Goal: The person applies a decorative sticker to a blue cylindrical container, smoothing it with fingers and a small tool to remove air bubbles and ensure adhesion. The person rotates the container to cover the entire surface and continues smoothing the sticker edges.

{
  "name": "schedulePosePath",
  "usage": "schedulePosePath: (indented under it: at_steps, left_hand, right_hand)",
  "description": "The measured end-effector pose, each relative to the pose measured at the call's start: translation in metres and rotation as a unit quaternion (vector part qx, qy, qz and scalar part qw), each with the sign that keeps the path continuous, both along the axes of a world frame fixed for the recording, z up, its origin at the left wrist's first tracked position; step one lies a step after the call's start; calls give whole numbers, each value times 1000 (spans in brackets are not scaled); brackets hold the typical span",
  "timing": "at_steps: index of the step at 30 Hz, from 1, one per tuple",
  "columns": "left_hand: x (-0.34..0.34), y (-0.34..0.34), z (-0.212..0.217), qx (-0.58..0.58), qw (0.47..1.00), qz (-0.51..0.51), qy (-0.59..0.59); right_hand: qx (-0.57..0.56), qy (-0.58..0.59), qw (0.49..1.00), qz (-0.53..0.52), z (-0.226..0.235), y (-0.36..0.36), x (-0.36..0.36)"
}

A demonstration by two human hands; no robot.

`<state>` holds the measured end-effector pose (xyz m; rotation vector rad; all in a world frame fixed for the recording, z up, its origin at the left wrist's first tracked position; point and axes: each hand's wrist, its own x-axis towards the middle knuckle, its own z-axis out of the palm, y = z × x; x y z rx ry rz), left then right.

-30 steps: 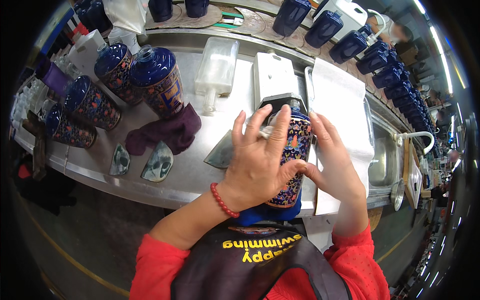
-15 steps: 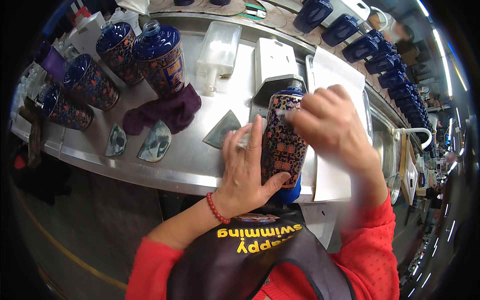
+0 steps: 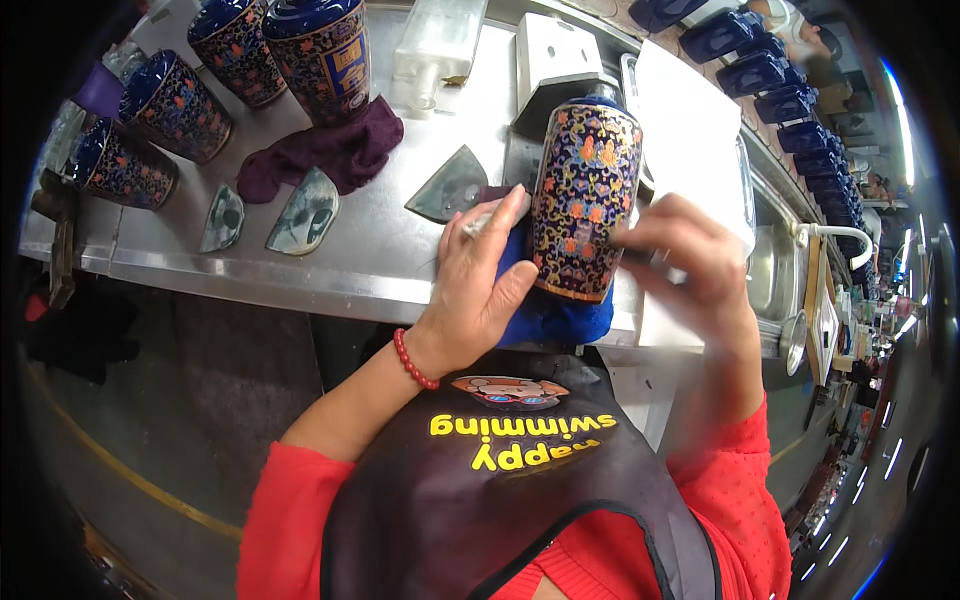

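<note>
A dark blue bottle with a colourful floral pattern (image 3: 585, 190) lies on its side on a blue cloth (image 3: 560, 320), its neck pointing away from me. My left hand (image 3: 465, 275) is at the bottle's left side, index finger and thumb stretched out near it. A small white wad (image 3: 480, 225), perhaps cloth or paper, is tucked in its other fingers. Close by the bottle's lower right edge, my right hand (image 3: 695, 255) is closed in a pinch and blurred. Something small and dark shows at its fingers, too smeared to name.
Several patterned bottles (image 3: 175, 105) stand at the left beside a purple cloth (image 3: 330, 160). Green-grey curved pieces (image 3: 303, 212) lie on the steel table (image 3: 350, 275). Behind are a clear bottle (image 3: 435, 50) and white box (image 3: 555, 55). Blue bottles (image 3: 755, 72) line the right; a sink (image 3: 770, 275) sits there.
My right hand has moved from near the bottle's neck down to its lower right edge. My left hand has eased off the bottle's face, leaving more pattern visible. The view has shifted.
</note>
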<state>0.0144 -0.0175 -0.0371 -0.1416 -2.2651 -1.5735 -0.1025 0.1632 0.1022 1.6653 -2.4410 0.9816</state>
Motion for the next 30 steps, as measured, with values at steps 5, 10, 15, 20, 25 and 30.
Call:
schedulePosePath:
  at_steps: [5,10,15,20,25,30]
  left_hand:
    - [-2,3,0,-4,1000,16,9]
    - [-2,7,0,-47,999,22,2]
    - [1,9,0,-101,995,25,7]
    - [23,22,0,-237,969,34,57]
    - [34,25,-4,-267,962,14,49]
    - [40,29,-1,-282,957,-2,73]
  right_hand:
    - [58,23,985,162,-15,21,19]
    - [-53,-9,994,-99,-28,46,27]
    - [14,4,1000,3,-33,45,32]
    - [78,-158,979,-98,-19,35,11]
    - [-50,-212,962,-167,-35,31,-4]
    - [-61,-245,947,-200,-48,34,1]
